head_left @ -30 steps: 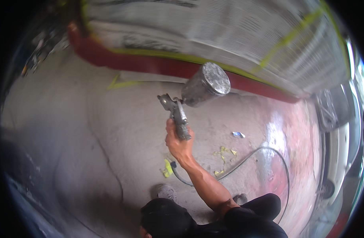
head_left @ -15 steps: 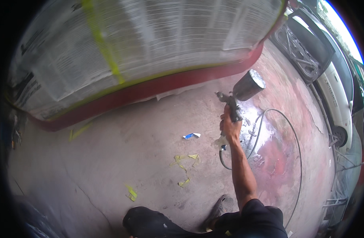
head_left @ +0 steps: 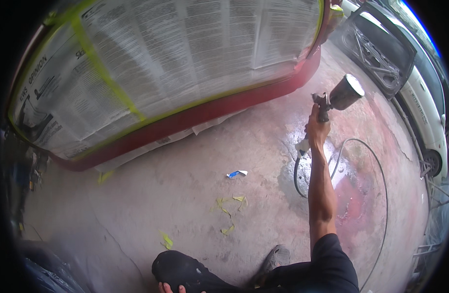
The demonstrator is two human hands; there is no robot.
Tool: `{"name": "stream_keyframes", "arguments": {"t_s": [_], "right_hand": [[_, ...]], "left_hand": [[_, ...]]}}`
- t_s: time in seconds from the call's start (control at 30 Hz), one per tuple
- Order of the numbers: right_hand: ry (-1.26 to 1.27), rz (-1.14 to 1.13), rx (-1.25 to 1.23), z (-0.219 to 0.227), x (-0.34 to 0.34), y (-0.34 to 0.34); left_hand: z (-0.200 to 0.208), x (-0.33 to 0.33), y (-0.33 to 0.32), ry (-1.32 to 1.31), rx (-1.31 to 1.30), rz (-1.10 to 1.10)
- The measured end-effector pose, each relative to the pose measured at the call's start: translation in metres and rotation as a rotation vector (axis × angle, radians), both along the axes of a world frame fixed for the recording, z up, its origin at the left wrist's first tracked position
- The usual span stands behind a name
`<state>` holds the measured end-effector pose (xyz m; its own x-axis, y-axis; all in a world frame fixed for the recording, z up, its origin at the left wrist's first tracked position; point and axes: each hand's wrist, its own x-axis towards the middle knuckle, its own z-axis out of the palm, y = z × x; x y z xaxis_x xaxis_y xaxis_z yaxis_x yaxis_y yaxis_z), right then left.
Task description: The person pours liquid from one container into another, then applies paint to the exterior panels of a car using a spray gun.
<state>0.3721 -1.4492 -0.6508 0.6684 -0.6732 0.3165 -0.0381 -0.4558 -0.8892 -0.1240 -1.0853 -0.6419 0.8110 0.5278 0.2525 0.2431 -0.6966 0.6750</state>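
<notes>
A paint spray gun (head_left: 322, 106) with a metal cup (head_left: 345, 93) on top is gripped in my right hand (head_left: 318, 131), arm stretched forward. The gun points toward the right end of a red painted strip (head_left: 195, 123) along the bottom of a car body panel. Above that strip, newspaper masking (head_left: 200, 49) covers the panel, held by yellow-green tape (head_left: 103, 68). A hose (head_left: 296, 178) hangs from the gun's handle. At the bottom edge, fingertips of my left hand (head_left: 171, 288) rest apart on my dark-trousered knee; its palm is out of view.
The hose (head_left: 384, 195) loops over the concrete floor past a shiny wet patch (head_left: 302, 161). Tape scraps (head_left: 226, 215) and a small blue-white piece (head_left: 237, 174) lie on the floor. At right are a dark removed car panel (head_left: 376, 49) and a white car (head_left: 420, 112).
My right hand has carried the spray gun to the right and slightly farther away. Fingertips of my left hand now show on the knee. The view has shifted a little.
</notes>
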Motion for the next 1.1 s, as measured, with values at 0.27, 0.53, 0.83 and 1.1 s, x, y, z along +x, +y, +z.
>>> {"name": "stream_keyframes", "arguments": {"t_s": [0.27, 0.53, 0.83, 1.1], "right_hand": [[0.264, 0.483, 0.356, 0.026, -0.102, 0.161], [0.392, 0.757, 0.423, 0.025, -0.17, 0.36], [0.292, 1.031, 0.132, -0.011, -0.221, 0.568], [0.208, 1.363, 0.18, 0.006, -0.225, 0.664]], "left_hand": [[-0.035, -0.042, 0.048, -0.027, 0.342, -0.279], [-0.048, -0.064, 0.137, -0.45, 0.91, -0.329], [-0.086, -0.144, 0.147, -0.55, -0.041, 0.011], [-0.059, -0.107, 0.201, -0.258, -0.027, -0.122]]}}
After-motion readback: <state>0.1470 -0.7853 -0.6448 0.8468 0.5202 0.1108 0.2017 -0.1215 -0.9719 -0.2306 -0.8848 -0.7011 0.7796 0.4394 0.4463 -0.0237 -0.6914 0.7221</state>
